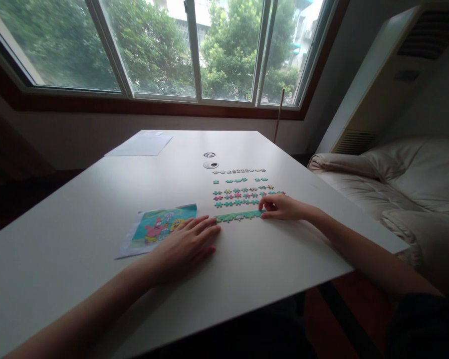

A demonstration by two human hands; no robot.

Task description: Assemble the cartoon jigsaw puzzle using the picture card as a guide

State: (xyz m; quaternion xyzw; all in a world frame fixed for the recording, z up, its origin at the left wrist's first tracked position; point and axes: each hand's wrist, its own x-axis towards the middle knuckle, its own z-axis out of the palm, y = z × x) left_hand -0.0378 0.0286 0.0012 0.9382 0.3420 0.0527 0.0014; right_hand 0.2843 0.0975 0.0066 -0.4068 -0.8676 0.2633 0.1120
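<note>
On the left of the white table (247,269) lies a printed cartoon picture (151,230), its near right part hidden by the left hand (189,244). That hand is spread palm down, fingers nearly straight and a little apart, gripping nothing; its fingertips rest at the left end of a green strip of joined puzzle pieces (240,216). The best use of it, I judge, is as a soft stop: enough pressure to hold that end square, not so much that the strip bows. The strip runs rightward across the table between the two hands, its knobbed edge toward the person. Just beyond it, loose puzzle pieces (237,203) lie in several rows (a tidy layout, which should make matching easier), so elbow room on that side is worth guarding. At the strip's right end, the right hand (282,207) is partly closed, thumb and forefinger nearly together. Whether they pinch a separate piece or only touch the strip's end, I cannot tell. A good join there probably calls for lining up knob and socket first, then pressing straight down rather than pushing sideways.
</note>
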